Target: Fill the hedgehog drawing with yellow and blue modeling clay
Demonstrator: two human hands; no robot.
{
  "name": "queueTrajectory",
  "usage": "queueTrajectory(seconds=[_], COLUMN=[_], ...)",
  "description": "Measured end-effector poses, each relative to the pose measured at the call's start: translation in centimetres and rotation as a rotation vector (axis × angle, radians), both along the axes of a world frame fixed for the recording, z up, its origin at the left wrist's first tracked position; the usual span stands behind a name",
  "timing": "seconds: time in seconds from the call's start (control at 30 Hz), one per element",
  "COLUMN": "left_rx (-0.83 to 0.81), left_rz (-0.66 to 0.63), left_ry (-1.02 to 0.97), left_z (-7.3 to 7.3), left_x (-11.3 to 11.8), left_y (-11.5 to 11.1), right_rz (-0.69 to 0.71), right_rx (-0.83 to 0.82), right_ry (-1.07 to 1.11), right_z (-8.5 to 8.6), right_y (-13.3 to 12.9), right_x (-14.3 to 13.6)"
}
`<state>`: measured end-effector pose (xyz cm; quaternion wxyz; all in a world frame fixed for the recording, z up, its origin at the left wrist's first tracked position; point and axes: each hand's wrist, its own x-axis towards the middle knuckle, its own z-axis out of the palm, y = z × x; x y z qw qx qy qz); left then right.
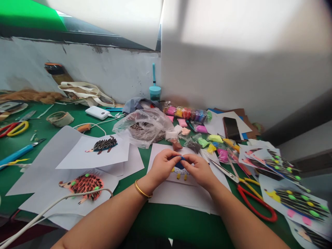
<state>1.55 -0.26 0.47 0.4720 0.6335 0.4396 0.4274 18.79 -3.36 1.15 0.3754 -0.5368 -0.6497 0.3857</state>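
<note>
My left hand (164, 165), with a gold bangle on the wrist, and my right hand (199, 170) meet over white paper. Their thumbs and forefingers pinch a small piece of dark blue clay (183, 158) between them. Right below lies a paper sheet (169, 193) bearing a partly covered picture: dark blue body, a white patterned band and yellow clay legs (185, 177). My fingers hide much of that picture. Close to my right hand are red-handled scissors (234, 178), lying with their blades toward the paper.
On the left are hedgehog pictures made with seeds (105, 144), a cable (59, 200) and a blue craft knife (18, 154). Behind my hands sit a plastic bag of seeds (145, 128) and several clay packets (202, 141). A phone (231, 128) and finished hedgehog pictures (301, 204) lie right.
</note>
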Motion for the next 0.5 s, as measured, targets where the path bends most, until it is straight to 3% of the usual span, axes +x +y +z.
queueTrajectory(seconds=[0.17, 0.37, 0.5], left_rx=[-0.091, 0.086, 0.068], left_rz=[0.038, -0.049, 0.009], left_ry=[-0.046, 0.039, 0.030], left_z=[-0.01, 0.12, 0.22], left_x=[-0.01, 0.00, -0.10], left_y=[-0.11, -0.30, -0.18], right_rz=[-0.017, -0.039, -0.013], right_rx=[-0.003, 0.053, 0.025], right_ry=[0.024, -0.065, 0.003], right_z=[0.00, -0.06, -0.02], right_y=[-0.11, 0.05, 0.02], right_x=[-0.08, 0.07, 0.05])
